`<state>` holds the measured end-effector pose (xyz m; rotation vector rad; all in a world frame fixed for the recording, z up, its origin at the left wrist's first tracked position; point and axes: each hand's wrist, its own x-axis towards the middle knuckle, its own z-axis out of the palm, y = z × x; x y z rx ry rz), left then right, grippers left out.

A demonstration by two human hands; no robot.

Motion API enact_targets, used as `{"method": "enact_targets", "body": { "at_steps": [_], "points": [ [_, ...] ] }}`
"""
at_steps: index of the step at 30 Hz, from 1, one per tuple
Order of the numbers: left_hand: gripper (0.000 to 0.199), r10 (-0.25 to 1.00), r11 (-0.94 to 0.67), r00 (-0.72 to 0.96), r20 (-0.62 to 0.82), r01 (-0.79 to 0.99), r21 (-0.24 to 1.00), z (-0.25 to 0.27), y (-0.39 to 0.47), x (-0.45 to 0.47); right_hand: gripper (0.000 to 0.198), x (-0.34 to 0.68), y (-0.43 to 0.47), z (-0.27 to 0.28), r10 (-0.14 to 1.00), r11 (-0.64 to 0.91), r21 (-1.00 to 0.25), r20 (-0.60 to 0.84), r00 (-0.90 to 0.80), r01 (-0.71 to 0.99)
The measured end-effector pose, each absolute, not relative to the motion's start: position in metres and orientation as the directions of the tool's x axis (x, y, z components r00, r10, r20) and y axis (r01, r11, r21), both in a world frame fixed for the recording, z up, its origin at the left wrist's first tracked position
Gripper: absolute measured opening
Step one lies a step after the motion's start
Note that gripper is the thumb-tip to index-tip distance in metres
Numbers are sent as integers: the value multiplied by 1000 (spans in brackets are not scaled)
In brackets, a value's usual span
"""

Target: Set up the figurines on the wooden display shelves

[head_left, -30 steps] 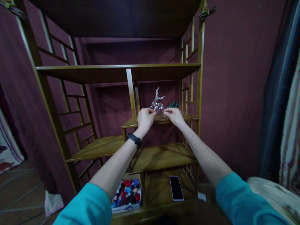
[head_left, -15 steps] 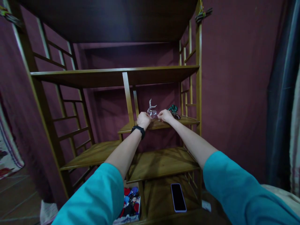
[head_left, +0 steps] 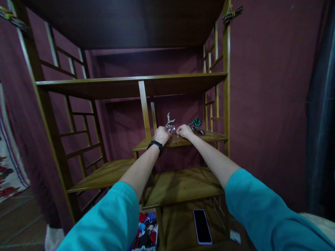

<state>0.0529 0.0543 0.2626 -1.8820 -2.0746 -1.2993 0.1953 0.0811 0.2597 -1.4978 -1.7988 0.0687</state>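
Note:
A clear glass deer figurine (head_left: pixel 170 128) with tall, frosted-looking antlers stands upright on the right-hand middle shelf (head_left: pixel 209 137). My left hand (head_left: pixel 161 135), with a black band (head_left: pixel 156 146) on the wrist, closes its fingers on the deer's left side. At the other end, my right hand (head_left: pixel 184 131) is pinched near the deer's rear and legs. The fingers partly cover the lower body. Just behind my right hand sits a dark green and black ornament (head_left: pixel 196 126), apart from the deer.
The wooden shelf unit has a higher board (head_left: pixel 110 81) above my hands and a slatted upright (head_left: pixel 143 108) left of them. Below are a lower shelf (head_left: pixel 183 184), a phone (head_left: pixel 202 226) and a box of colourful small items (head_left: pixel 146 230).
The view has shifted slightly. Both hands stay at the glass deer on the same shelf, with only small finger movement; a little more of the green ornament shows.

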Motion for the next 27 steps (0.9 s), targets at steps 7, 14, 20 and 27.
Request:
{"method": "enact_targets", "body": {
  "at_steps": [7, 14, 20, 27],
  "points": [
    [19, 797, -86, -247, 552, 858, 507, 262, 52, 54, 12, 195, 89, 255, 840, 339, -480, 542, -30, 809],
    [19, 802, -85, -235, 549, 865, 494, 261, 50, 54, 14, 195, 91, 255, 844, 341, -473, 535, -43, 812],
    [21, 805, -86, -220, 551, 876, 475, 261, 45, 53, 11, 195, 93, 254, 843, 342, -467, 536, -47, 816],
    [23, 811, -85, -204, 548, 886, 456, 263, 34, 56, 12, 193, 94, 252, 838, 362, -449, 541, -74, 817]
  ]
}}
